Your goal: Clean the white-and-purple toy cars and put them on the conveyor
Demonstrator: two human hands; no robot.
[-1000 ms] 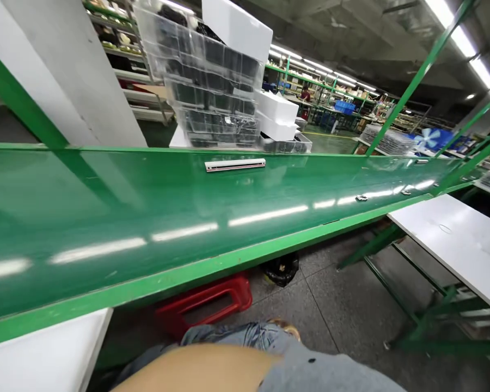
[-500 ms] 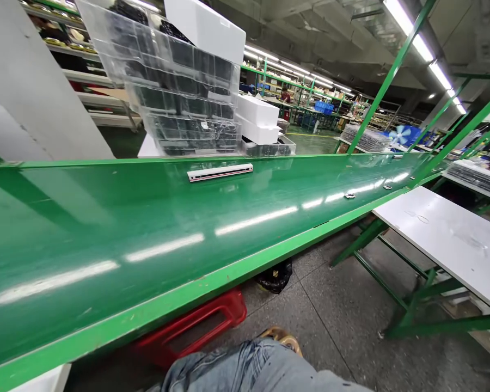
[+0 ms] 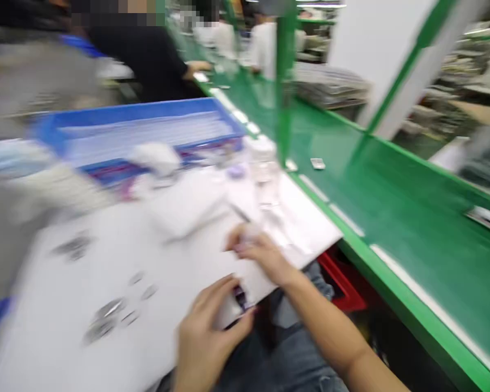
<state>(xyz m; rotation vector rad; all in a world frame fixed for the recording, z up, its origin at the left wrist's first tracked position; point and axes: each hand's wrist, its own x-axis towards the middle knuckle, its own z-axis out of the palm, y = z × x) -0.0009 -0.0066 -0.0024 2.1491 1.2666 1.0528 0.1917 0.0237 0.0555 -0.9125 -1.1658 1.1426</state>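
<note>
At the near edge of the white table, my left hand (image 3: 206,329) is curled with thumb and fingers closed on a small dark object (image 3: 240,297), black and purplish, too blurred to name. Just beyond it, my right hand (image 3: 261,253) is closed on a thin stick-like tool (image 3: 239,213), whose dark narrow end points away from me. Something pale pink shows at these fingertips. The two hands are apart. Small silvery flat pieces (image 3: 105,320) lie scattered on the table to the left.
A blue tray (image 3: 134,111) stands at the table's far side, with a clear bottle-like container (image 3: 265,174) to its right. The green conveyor belt (image 3: 412,218) runs along the right, carrying a white piece (image 3: 317,163). A co-worker's dark sleeve (image 3: 159,60) is beyond.
My view has swung from the conveyor to the white table. Both hands have come into view, each closed on something. Now the picture is smeared by motion.
</note>
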